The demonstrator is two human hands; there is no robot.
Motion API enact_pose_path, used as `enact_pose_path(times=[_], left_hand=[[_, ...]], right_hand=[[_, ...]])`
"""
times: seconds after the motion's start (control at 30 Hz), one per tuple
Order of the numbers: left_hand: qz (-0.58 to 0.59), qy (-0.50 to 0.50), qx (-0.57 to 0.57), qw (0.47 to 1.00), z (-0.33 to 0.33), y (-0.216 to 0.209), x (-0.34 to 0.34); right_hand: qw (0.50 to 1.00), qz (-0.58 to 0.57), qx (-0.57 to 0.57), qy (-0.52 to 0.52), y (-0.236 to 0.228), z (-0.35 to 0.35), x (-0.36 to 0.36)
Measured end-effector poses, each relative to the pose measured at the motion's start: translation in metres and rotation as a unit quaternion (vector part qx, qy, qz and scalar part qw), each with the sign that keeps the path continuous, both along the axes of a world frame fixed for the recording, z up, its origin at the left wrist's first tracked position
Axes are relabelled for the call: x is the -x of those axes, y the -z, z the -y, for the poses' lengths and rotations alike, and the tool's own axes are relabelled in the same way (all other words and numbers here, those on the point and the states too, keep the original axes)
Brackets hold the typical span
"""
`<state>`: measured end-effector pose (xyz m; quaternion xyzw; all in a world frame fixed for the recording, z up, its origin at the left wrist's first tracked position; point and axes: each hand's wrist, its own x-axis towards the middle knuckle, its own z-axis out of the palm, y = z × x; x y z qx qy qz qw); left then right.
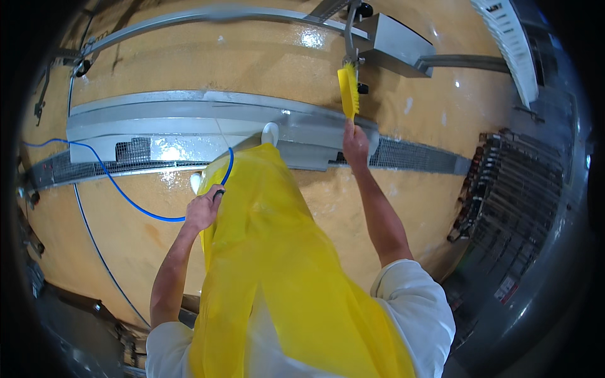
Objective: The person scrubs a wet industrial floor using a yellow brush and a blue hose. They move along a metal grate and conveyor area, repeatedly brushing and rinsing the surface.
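In my left hand [205, 208], closed at the left side of my yellow apron, is a blue hose [133, 200]. A small dark part shows at the fingers. The hose's short end curves up beyond the hand, and a thin pale line, perhaps a water jet, runs from its tip toward a long grey metal panel [151, 108]. Stretched out ahead to the right, my right hand [356, 145] grips a yellow scrubbing brush [348, 91] by its handle. Its bristles face right, apart from the panel. The panel lies on the floor across a drain grate [416, 156].
A wheeled metal frame [208, 12] with a steel box [400, 47] stands beyond the panel. At right are a dark rack of rods [520, 183] and a white slatted piece [507, 47]. The orange floor [353, 205] is wet. My white boot [270, 133] stands against the panel.
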<state>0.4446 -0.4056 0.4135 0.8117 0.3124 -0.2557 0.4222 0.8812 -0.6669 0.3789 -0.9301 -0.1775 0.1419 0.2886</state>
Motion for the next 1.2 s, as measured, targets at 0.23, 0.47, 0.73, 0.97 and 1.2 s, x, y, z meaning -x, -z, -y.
enact_pose_path(times=[0.23,0.47,0.73,0.97,1.2], left_hand=[[-0.051,-0.095,-0.039,0.993,0.037,0.036,0.015],[-0.103,-0.157,-0.051,0.981,0.106,0.061,0.092],[-0.114,-0.154,-0.033,0.981,0.157,0.068,0.112],[-0.107,-0.18,-0.048,0.977,0.167,0.084,0.125],[-0.099,-0.205,-0.047,0.973,0.183,0.086,0.147]], right_hand=[[0.98,0.137,-0.069,-0.123,-0.057,-0.096,-0.121],[0.966,0.025,0.138,-0.217,0.099,0.014,-0.11],[0.943,0.15,0.242,-0.171,0.02,-0.036,-0.18],[0.96,0.106,0.192,-0.175,0.005,-0.055,-0.156],[0.947,0.122,0.169,-0.244,-0.014,-0.086,-0.113]])
